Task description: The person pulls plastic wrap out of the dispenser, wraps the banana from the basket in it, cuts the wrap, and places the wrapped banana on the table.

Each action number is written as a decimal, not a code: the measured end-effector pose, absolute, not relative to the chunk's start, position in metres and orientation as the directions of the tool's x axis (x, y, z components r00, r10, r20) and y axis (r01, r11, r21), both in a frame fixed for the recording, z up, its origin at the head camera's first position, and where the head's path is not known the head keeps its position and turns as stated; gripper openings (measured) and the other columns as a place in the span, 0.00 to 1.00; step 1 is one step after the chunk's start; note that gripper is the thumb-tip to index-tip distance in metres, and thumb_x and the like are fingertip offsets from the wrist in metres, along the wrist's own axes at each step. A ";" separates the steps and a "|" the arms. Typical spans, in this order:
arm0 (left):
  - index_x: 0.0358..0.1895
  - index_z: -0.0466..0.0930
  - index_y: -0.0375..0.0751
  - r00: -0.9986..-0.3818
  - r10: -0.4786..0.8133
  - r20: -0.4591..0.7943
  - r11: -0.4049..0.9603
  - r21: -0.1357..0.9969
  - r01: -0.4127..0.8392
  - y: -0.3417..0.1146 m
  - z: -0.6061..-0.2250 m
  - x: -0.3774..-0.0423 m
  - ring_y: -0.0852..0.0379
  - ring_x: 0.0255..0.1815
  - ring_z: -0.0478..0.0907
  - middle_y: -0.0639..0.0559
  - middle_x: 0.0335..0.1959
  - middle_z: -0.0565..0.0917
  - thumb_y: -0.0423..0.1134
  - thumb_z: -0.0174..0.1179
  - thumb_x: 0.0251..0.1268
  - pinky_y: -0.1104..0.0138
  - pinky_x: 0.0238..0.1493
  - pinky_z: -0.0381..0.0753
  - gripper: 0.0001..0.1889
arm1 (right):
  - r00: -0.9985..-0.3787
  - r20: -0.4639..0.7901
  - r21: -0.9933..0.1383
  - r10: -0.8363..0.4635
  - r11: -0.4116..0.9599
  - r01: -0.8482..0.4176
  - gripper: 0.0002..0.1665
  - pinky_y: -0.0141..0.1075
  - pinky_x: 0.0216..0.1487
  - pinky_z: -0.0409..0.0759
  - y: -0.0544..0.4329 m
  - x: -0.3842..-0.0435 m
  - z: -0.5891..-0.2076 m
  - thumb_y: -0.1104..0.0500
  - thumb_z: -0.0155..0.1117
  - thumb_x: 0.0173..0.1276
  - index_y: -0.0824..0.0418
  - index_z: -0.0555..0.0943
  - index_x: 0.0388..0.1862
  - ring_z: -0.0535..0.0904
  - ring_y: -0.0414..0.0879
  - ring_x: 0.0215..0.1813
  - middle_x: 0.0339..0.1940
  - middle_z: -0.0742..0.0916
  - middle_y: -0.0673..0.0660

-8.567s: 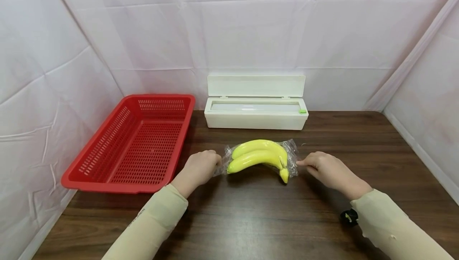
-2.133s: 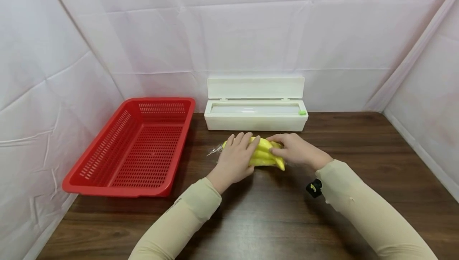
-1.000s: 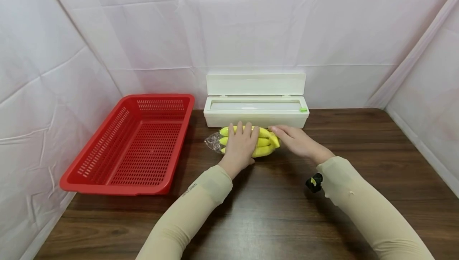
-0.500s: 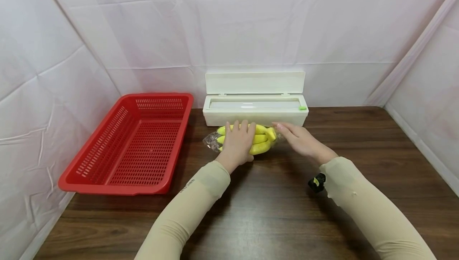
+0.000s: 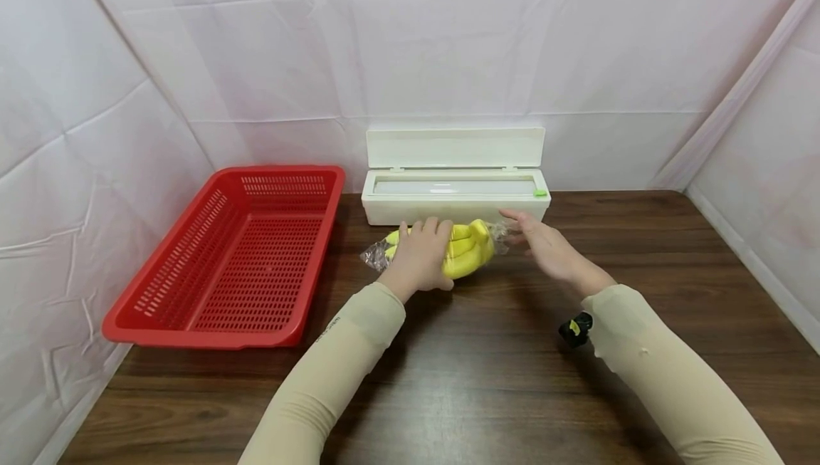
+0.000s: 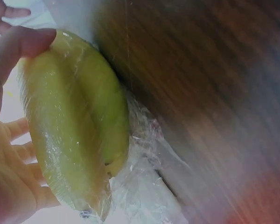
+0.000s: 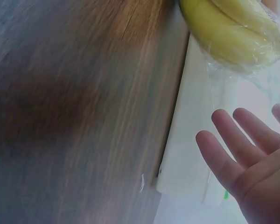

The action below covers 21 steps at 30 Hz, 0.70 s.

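A bunch of yellow bananas (image 5: 466,257), wrapped in clear cling film, is tilted with its stem end up in the head view. My left hand (image 5: 419,255) grips it from above, the thumb (image 6: 25,42) on one side and fingers on the other in the left wrist view. Loose film (image 5: 374,256) sticks out past the banana tips. More crumpled film (image 5: 502,234) stands off the stem end. Beside that film is my right hand (image 5: 547,248), fingers extended. The right wrist view has this hand (image 7: 266,182) apart from the bananas (image 7: 233,35); one fingertip may touch film.
Just behind the bananas stands a white cling film dispenser (image 5: 456,211), lid raised, with a green slider (image 5: 540,193) at its right end. A red slotted basket (image 5: 205,337) sits at the left of the dark wooden table (image 5: 487,387). White cloth walls (image 5: 448,59) surround it.
The flat-lying bananas were gathered up and moved toward the dispenser. In the last half second their stem end has tilted up, and my right hand has drawn slightly right, away from the stem.
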<state>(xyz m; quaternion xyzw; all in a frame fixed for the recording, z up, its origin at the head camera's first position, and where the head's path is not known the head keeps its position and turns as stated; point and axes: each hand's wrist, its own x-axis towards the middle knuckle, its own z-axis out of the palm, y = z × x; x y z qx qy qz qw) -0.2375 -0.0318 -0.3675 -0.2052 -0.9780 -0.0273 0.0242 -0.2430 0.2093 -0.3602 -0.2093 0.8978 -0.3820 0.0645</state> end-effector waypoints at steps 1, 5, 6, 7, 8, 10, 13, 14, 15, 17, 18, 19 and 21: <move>0.67 0.57 0.45 -0.914 0.403 0.050 0.913 0.053 0.405 -0.032 -0.367 -0.239 0.42 0.62 0.67 0.46 0.61 0.68 0.58 0.73 0.37 0.38 0.66 0.57 0.51 | -0.908 0.036 -0.717 -0.418 0.622 -0.314 0.35 0.58 0.58 0.72 0.210 -0.243 -0.362 0.38 0.27 0.76 0.54 0.52 0.76 0.73 0.63 0.62 0.66 0.72 0.68; 0.67 0.57 0.45 -0.913 0.407 0.014 0.908 0.101 0.406 -0.035 -0.365 -0.243 0.42 0.62 0.67 0.45 0.62 0.68 0.57 0.73 0.36 0.39 0.66 0.57 0.51 | -0.903 0.059 -0.679 -0.426 0.645 -0.349 0.41 0.56 0.56 0.73 0.211 -0.242 -0.367 0.46 0.53 0.71 0.52 0.49 0.76 0.75 0.61 0.60 0.67 0.72 0.66; 0.68 0.57 0.45 -0.913 0.407 0.004 0.907 0.112 0.405 -0.035 -0.365 -0.244 0.43 0.63 0.67 0.46 0.62 0.68 0.56 0.73 0.36 0.40 0.66 0.57 0.51 | -0.899 0.072 -0.663 -0.433 0.652 -0.367 0.44 0.55 0.56 0.74 0.211 -0.242 -0.368 0.48 0.58 0.68 0.52 0.48 0.76 0.76 0.60 0.59 0.68 0.70 0.65; 0.68 0.57 0.45 -0.913 0.408 -0.005 0.906 0.122 0.405 -0.036 -0.365 -0.246 0.43 0.63 0.67 0.46 0.62 0.68 0.56 0.73 0.36 0.40 0.66 0.57 0.51 | -0.892 0.087 -0.646 -0.443 0.657 -0.389 0.47 0.55 0.55 0.75 0.211 -0.241 -0.369 0.50 0.61 0.66 0.52 0.48 0.76 0.76 0.61 0.58 0.69 0.69 0.65; 0.68 0.58 0.45 -0.913 0.408 -0.014 0.905 0.135 0.403 -0.036 -0.364 -0.246 0.43 0.63 0.67 0.46 0.63 0.68 0.56 0.73 0.37 0.40 0.66 0.57 0.51 | -0.886 0.102 -0.624 -0.451 0.665 -0.410 0.49 0.55 0.55 0.75 0.210 -0.241 -0.370 0.51 0.64 0.64 0.52 0.48 0.77 0.76 0.61 0.58 0.70 0.67 0.64; 0.68 0.57 0.46 -0.912 0.409 -0.030 0.903 0.154 0.400 -0.036 -0.363 -0.248 0.42 0.63 0.67 0.46 0.64 0.67 0.55 0.73 0.37 0.40 0.67 0.56 0.51 | -0.882 0.116 -0.586 -0.457 0.685 -0.432 0.50 0.55 0.56 0.75 0.209 -0.240 -0.370 0.52 0.66 0.63 0.52 0.48 0.77 0.76 0.61 0.57 0.71 0.66 0.64; 0.69 0.57 0.46 -0.910 0.412 -0.049 0.900 0.176 0.398 -0.037 -0.361 -0.249 0.42 0.63 0.67 0.46 0.64 0.67 0.54 0.72 0.38 0.40 0.67 0.55 0.50 | -0.883 0.123 -0.530 -0.452 0.723 -0.444 0.50 0.54 0.57 0.74 0.207 -0.240 -0.369 0.53 0.67 0.62 0.54 0.50 0.76 0.76 0.61 0.58 0.70 0.66 0.64; 0.69 0.57 0.46 -0.909 0.413 -0.054 0.899 0.184 0.397 -0.036 -0.360 -0.249 0.42 0.64 0.67 0.46 0.64 0.67 0.54 0.72 0.39 0.40 0.68 0.55 0.50 | -0.885 0.120 -0.514 -0.449 0.734 -0.443 0.49 0.54 0.57 0.74 0.207 -0.241 -0.369 0.53 0.66 0.63 0.55 0.50 0.76 0.76 0.61 0.58 0.70 0.66 0.65; 0.69 0.57 0.46 -0.909 0.413 -0.057 0.899 0.186 0.397 -0.036 -0.359 -0.249 0.42 0.64 0.67 0.46 0.64 0.67 0.54 0.72 0.39 0.40 0.68 0.54 0.50 | -0.887 0.118 -0.503 -0.446 0.743 -0.441 0.49 0.54 0.57 0.74 0.207 -0.241 -0.369 0.54 0.65 0.63 0.57 0.50 0.76 0.76 0.61 0.57 0.69 0.67 0.66; 0.69 0.57 0.46 -0.908 0.413 -0.064 0.899 0.188 0.396 -0.036 -0.359 -0.249 0.42 0.64 0.67 0.46 0.64 0.67 0.54 0.72 0.40 0.40 0.68 0.54 0.50 | -0.898 0.100 -0.499 -0.429 0.759 -0.418 0.47 0.54 0.56 0.75 0.208 -0.243 -0.370 0.55 0.63 0.65 0.61 0.49 0.76 0.77 0.61 0.56 0.69 0.67 0.68; 0.69 0.57 0.46 -0.908 0.413 -0.065 0.899 0.187 0.396 -0.036 -0.359 -0.250 0.42 0.64 0.67 0.45 0.64 0.67 0.55 0.71 0.40 0.40 0.68 0.54 0.50 | -0.904 0.085 -0.505 -0.418 0.764 -0.401 0.47 0.53 0.54 0.76 0.208 -0.244 -0.370 0.56 0.62 0.65 0.62 0.49 0.76 0.78 0.61 0.55 0.69 0.68 0.68; 0.70 0.56 0.46 -0.908 0.413 -0.066 0.900 0.184 0.396 -0.036 -0.358 -0.250 0.42 0.64 0.67 0.45 0.64 0.67 0.55 0.71 0.40 0.40 0.68 0.54 0.50 | -0.910 0.067 -0.514 -0.408 0.768 -0.382 0.46 0.53 0.53 0.77 0.208 -0.245 -0.371 0.56 0.61 0.66 0.64 0.49 0.76 0.79 0.62 0.55 0.68 0.69 0.69; 0.70 0.56 0.46 -0.908 0.413 -0.066 0.900 0.182 0.396 -0.035 -0.358 -0.250 0.42 0.64 0.67 0.45 0.64 0.67 0.55 0.71 0.40 0.40 0.68 0.55 0.50 | -0.921 0.029 -0.539 -0.389 0.769 -0.342 0.45 0.53 0.53 0.77 0.208 -0.247 -0.373 0.56 0.61 0.66 0.66 0.50 0.75 0.78 0.62 0.56 0.66 0.72 0.69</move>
